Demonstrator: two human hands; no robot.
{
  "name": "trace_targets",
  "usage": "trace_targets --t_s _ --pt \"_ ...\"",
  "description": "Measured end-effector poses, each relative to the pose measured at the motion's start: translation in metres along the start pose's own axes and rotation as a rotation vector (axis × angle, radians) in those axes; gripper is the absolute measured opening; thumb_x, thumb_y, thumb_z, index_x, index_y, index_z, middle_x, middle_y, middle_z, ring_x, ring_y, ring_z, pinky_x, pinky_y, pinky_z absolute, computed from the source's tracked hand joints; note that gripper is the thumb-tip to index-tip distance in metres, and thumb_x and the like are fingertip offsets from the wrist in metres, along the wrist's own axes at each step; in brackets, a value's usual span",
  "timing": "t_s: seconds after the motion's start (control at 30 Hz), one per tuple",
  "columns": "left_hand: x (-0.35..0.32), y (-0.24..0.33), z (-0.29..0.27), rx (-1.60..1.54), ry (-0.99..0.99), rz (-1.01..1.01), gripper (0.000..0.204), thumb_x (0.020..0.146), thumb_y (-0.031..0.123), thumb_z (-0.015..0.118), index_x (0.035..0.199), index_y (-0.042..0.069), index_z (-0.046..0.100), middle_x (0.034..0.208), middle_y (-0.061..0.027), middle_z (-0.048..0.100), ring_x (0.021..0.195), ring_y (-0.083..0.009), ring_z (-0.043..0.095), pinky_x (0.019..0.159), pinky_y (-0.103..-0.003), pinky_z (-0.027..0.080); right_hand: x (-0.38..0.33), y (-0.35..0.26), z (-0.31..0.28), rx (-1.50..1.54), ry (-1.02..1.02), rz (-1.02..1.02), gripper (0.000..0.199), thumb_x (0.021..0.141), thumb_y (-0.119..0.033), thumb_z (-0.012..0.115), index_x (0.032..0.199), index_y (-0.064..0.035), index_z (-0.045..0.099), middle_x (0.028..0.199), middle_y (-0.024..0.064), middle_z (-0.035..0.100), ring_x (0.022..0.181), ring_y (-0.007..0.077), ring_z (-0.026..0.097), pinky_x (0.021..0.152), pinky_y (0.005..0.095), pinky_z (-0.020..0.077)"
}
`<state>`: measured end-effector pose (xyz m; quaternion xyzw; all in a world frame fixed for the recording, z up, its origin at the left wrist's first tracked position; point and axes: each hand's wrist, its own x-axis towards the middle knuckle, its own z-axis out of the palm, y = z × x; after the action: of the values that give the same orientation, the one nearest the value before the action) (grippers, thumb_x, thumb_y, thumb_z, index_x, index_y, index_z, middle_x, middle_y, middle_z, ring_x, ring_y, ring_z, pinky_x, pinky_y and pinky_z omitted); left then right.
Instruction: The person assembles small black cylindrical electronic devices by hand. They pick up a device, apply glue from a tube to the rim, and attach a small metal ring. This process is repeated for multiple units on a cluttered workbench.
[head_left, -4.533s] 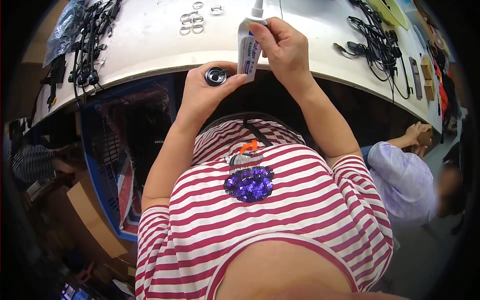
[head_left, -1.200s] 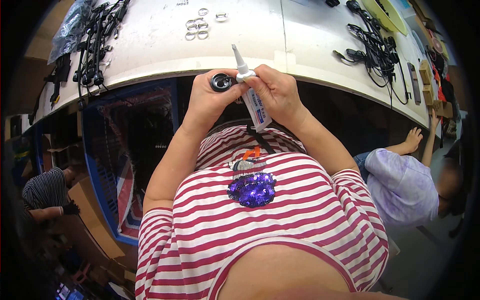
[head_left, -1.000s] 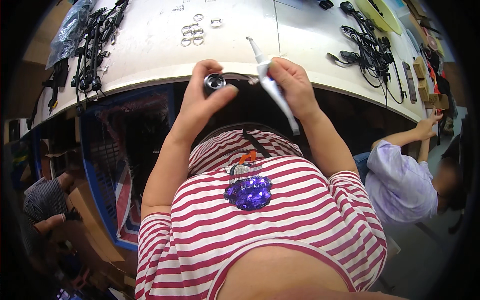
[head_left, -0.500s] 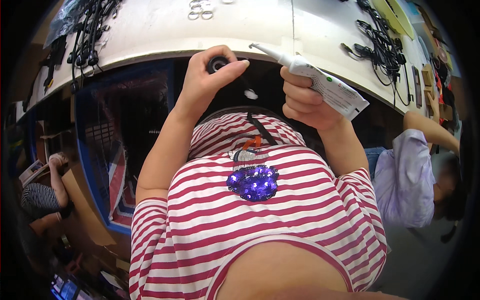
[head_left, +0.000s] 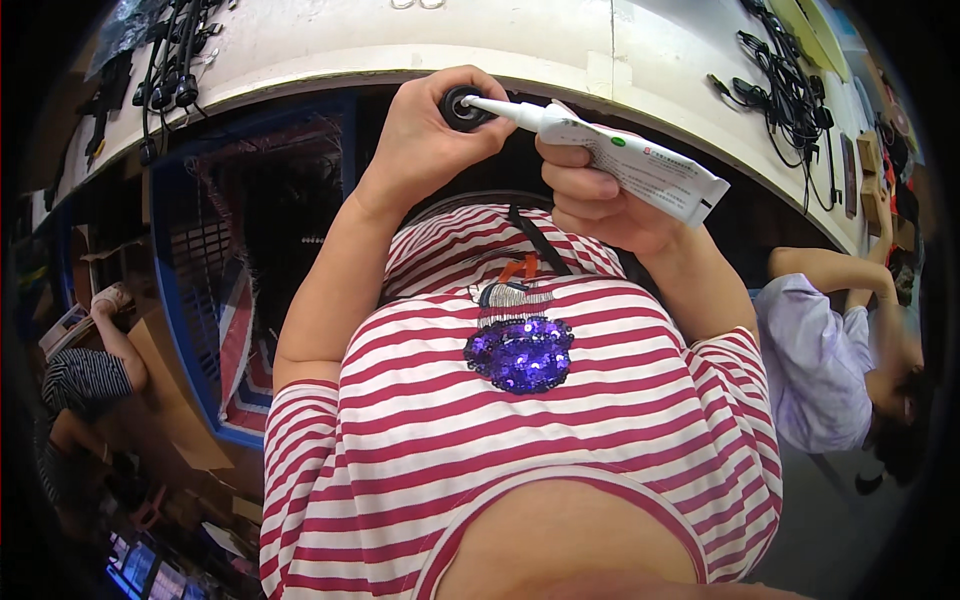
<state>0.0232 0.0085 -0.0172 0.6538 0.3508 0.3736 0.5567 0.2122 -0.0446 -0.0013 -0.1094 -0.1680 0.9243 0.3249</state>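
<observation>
Near the front edge of the white bench, my left hand [head_left: 418, 140] is closed around a black round part [head_left: 450, 112] with a ring-shaped opening turned toward the right. My right hand [head_left: 600, 205] grips a white squeeze tube [head_left: 655, 172] with printed text and a green dot. The tube's long white nozzle [head_left: 512, 110] points left, and its tip is at the opening of the black part. Whether the tip touches the inside, and whether anything comes out of it, I cannot tell.
Black cables lie bunched on the bench [head_left: 520, 45] at right [head_left: 775, 125] and left [head_left: 175, 85]. Silver rings [head_left: 415, 3] show at the top edge. A blue-framed crate [head_left: 185, 330] stands lower left. One person in a pale sleeve [head_left: 810, 360] is at right, another in stripes [head_left: 90, 385] at left.
The tube has moved left and its nozzle tip has come to the black part's opening. My left hand has shifted slightly up and right, with the part turned toward the nozzle.
</observation>
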Motion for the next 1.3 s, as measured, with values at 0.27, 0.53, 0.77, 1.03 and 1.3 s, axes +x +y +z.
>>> trace_targets --t_s 0.27,0.53,0.77,1.03,1.3 --pt "0.0 -0.003 -0.002 0.05 -0.008 0.032 0.012 0.069 0.007 0.066 0.078 0.002 0.06 0.065 0.0011 0.056 0.062 -0.0041 0.05 0.055 -0.018 0.04 0.008 -0.007 0.004 -0.136 0.181 0.059 0.033 0.092 -0.037 0.043 0.078 -0.0074 0.05 0.055 -0.0052 0.042 0.041 0.0027 0.03 0.042 0.0191 0.0261" --pt "0.0 -0.01 -0.004 0.037 -0.014 0.045 0.014 0.071 0.004 0.068 0.082 0.003 0.059 0.069 -0.0007 0.058 0.064 -0.0057 0.053 0.058 -0.018 0.042 0.02 -0.026 0.031 -0.875 0.583 0.051 0.027 0.087 -0.027 0.056 0.087 -0.0016 0.062 0.056 -0.0021 0.049 0.043 0.0023 0.038 0.037 0.0167 0.023" --pt "0.001 -0.008 -0.004 0.031 -0.021 0.035 0.014 0.072 0.003 0.068 0.082 0.003 0.059 0.069 -0.0006 0.059 0.064 -0.006 0.054 0.058 -0.018 0.043 0.022 -0.041 0.032 -0.754 0.553 0.195 0.027 0.087 -0.027 0.057 0.084 -0.0007 0.061 0.053 -0.0032 0.045 0.04 0.0019 0.034 0.034 0.017 0.0189" --pt "0.004 -0.01 -0.006 0.049 -0.033 0.019 0.013 0.073 0.003 0.067 0.082 0.003 0.058 0.068 -0.001 0.059 0.065 -0.0056 0.056 0.057 -0.018 0.044 0.024 -0.046 0.034 -0.769 0.595 0.222 0.028 0.086 -0.028 0.057 0.081 -0.0003 0.06 0.049 -0.0044 0.04 0.038 0.0015 0.027 0.034 0.0174 0.0151" --pt "0.011 0.004 -0.01 0.038 0.036 -0.093 0.019 0.071 0.008 0.071 0.082 0.003 0.057 0.066 0.0002 0.057 0.06 -0.0048 0.052 0.054 -0.018 0.041 0.011 -0.061 0.017 -0.573 0.347 0.158 0.027 0.089 -0.026 0.051 0.081 -0.0007 0.054 0.052 -0.0005 0.044 0.04 0.0036 0.032 0.036 0.0181 0.0233"
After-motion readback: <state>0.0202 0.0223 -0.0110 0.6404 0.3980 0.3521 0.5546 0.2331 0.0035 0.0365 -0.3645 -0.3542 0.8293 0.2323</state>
